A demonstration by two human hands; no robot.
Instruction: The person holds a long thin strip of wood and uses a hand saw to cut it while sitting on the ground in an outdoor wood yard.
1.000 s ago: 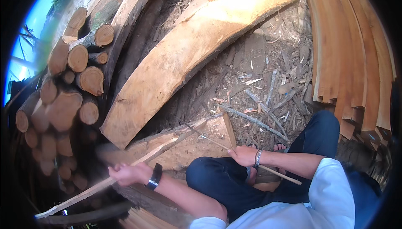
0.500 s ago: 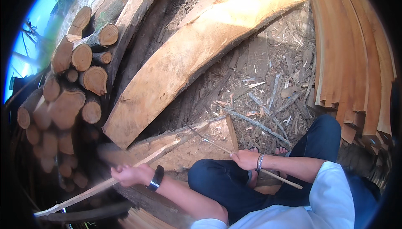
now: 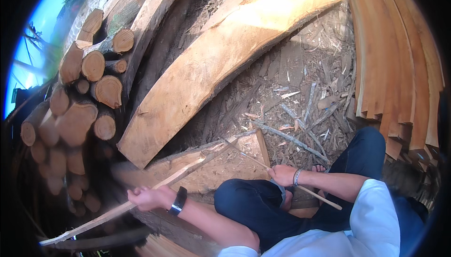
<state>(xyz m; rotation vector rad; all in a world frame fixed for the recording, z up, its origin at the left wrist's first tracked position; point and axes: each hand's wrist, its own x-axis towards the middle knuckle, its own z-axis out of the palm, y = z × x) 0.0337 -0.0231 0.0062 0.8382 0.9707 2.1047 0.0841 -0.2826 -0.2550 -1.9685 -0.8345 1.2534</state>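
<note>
Sitting outdoors, chip-strewn ground, stacked logs, leaning planks.

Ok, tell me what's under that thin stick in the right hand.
The thin stick crosses a flat wood slab, wood chips and the bent knee. Past the right hand, the leg hides what lies beneath.

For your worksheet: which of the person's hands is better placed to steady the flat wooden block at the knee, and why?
Right. The right hand, gripping a thin stick, sits at the flat wooden block edge; the left hand holds the long wood strip further from it.
</note>
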